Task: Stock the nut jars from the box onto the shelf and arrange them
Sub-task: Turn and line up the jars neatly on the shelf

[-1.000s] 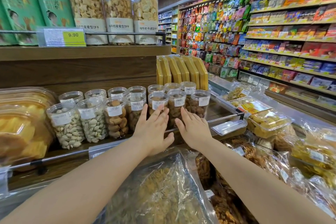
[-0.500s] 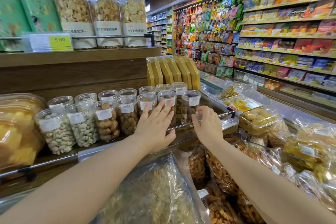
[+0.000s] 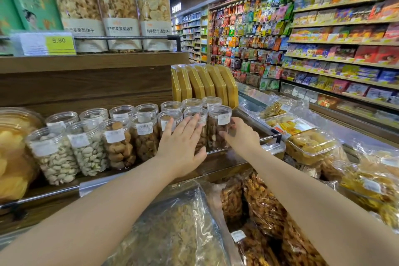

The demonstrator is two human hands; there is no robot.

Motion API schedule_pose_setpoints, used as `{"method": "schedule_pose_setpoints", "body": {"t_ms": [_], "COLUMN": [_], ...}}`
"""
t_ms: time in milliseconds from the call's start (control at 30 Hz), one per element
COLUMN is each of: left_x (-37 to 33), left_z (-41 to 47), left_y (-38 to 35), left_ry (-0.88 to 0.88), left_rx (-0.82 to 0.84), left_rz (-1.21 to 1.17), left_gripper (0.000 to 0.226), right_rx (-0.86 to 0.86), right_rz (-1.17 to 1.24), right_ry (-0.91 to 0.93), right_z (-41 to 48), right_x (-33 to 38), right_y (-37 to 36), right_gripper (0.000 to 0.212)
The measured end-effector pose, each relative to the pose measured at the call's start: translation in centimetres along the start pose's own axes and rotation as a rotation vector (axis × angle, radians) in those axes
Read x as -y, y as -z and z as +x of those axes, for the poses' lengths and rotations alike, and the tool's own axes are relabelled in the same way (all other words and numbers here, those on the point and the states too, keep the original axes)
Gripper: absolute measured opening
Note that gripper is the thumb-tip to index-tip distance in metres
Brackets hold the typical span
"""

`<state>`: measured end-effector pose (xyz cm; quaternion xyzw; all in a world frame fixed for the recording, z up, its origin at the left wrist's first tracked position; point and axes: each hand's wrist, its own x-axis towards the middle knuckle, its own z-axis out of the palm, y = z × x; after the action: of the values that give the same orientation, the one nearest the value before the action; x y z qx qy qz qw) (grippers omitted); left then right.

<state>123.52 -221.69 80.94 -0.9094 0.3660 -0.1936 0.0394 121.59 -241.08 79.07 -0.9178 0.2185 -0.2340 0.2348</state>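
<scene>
- Nearest us, a clear bag (image 3: 172,229) of pale snacks lies at the bottom, with brown snack bags (image 3: 263,207) just right of it.
- Our two bare forearms reach over these bags towards the shelf (image 3: 224,158), which has a metal rail (image 3: 43,195) along its near edge.
- Our left hand (image 3: 183,144) is wide, with straight, spread fingers laid flat on the fronts of the jars; the neighbouring jar (image 3: 195,113) sits behind its fingertips.
- Our right hand (image 3: 243,136) holds the end jar (image 3: 220,119), thumb across its front and fingers round its right side.
- The nut jars (image 3: 117,142) stand upright on the shelf in two rows, near and far, touching side by side; pistachios fill those on the left.
- Right of the shelf, clear trays (image 3: 311,144) of yellow snacks lie well apart from our hands.
- Behind the jars, yellow packs (image 3: 207,84) stand on edge.
- Farther up, three tall biscuit jars (image 3: 118,13) stand beside a yellow price tag (image 3: 60,41).
</scene>
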Motion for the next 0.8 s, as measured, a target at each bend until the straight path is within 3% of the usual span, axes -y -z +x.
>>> {"method": "schedule_pose_setpoints", "body": {"t_ms": [233, 367, 433, 533, 800], "left_x": [0.9, 1.2, 1.5, 2.1, 3.0], "left_z": [-0.4, -2.4, -3.1, -3.7, -5.6], "left_y": [-0.2, -0.2, -0.7, -1.5, -2.4], "left_ry": [-0.029, 0.067, 0.125, 0.172, 0.409], "left_rx": [-0.068, -0.133, -0.101, -0.071, -0.146], "left_rz": [-0.061, -0.195, -0.207, -0.18, -0.136], "left_gripper": [0.067, 0.074, 0.07, 0.075, 0.077], "right_rx": [0.073, 0.182, 0.273, 0.354, 0.306], "right_rz": [0.08, 0.5, 0.771, 1.036, 1.04], "right_ry": [0.053, -0.079, -0.228, -0.296, -0.366], "right_z": [1.2, 2.5, 4.1, 5.4, 4.4], "right_x": [-0.4, -0.2, 0.1, 0.6, 1.9], "right_y": [0.0, 1.3, 1.5, 1.0, -0.5], "right_gripper": [0.065, 0.065, 0.069, 0.076, 0.052]}}
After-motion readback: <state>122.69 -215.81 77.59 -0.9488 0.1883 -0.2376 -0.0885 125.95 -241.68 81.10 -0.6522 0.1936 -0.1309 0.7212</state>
